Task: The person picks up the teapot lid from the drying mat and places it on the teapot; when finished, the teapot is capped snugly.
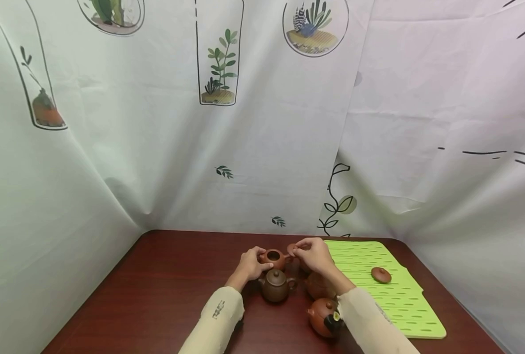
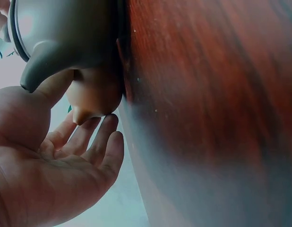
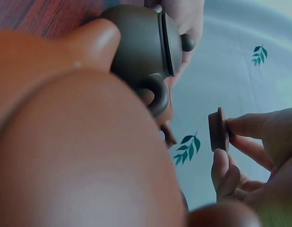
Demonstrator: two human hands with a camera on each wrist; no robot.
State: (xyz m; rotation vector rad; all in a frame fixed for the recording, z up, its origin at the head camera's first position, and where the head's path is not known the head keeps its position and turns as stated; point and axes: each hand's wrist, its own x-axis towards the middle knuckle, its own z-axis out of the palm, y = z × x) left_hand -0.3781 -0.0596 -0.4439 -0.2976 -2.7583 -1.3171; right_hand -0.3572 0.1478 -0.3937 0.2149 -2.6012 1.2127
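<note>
My left hand (image 1: 248, 265) holds an uncovered reddish-brown clay teapot (image 1: 278, 264) from the side, thumb in front and fingers behind. In the left wrist view, that hand's (image 2: 56, 165) fingers curve by the teapot's (image 2: 96, 92) pointed spout. Between thumb and fingertips, my right hand (image 1: 315, 254) pinches a small round teapot lid (image 1: 291, 249), just right of the open pot and apart from it. The right wrist view shows this lid (image 3: 219, 130) held edge-on. A dark brown lidded teapot (image 1: 275, 287) stands directly in front of the held pot.
Two reddish teapots, a plain one (image 1: 319, 286) and one with a dark flower decoration (image 1: 322, 317), stand beneath my right forearm. Another pot is mostly hidden behind the right hand. On the right, a green mat (image 1: 355, 255) bears another lid (image 1: 381, 275). Patterned cloth (image 1: 253, 196) hangs behind the table.
</note>
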